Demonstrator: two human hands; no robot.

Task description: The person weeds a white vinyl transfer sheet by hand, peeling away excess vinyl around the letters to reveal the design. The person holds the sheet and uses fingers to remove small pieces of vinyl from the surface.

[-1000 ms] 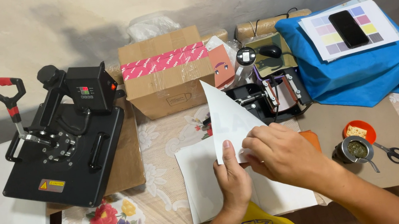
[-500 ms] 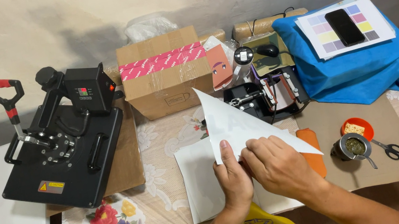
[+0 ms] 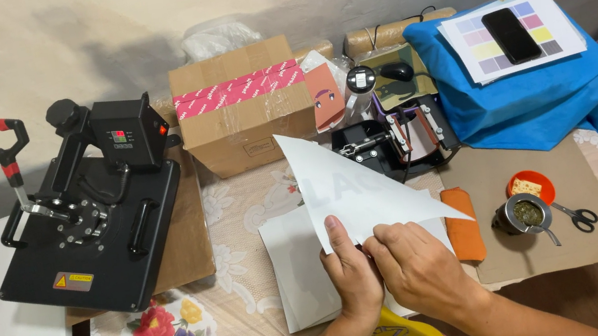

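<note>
The tabletop (image 3: pixel 240 202) carries your black heat press (image 3: pixel 86 228) at left, out of the way. At lower centre, your left hand (image 3: pixel 350 269) and right hand (image 3: pixel 413 266) pinch the white sheet (image 3: pixel 347 188), lifting its corner upward off the paper (image 3: pixel 296 274) beneath.

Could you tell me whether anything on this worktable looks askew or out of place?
Mostly the white sheet: both hands, left hand and right hand, pinch its lower edge, so it stands up in a tilted point above the flat paper. Nothing looks spilled or damaged.
</note>
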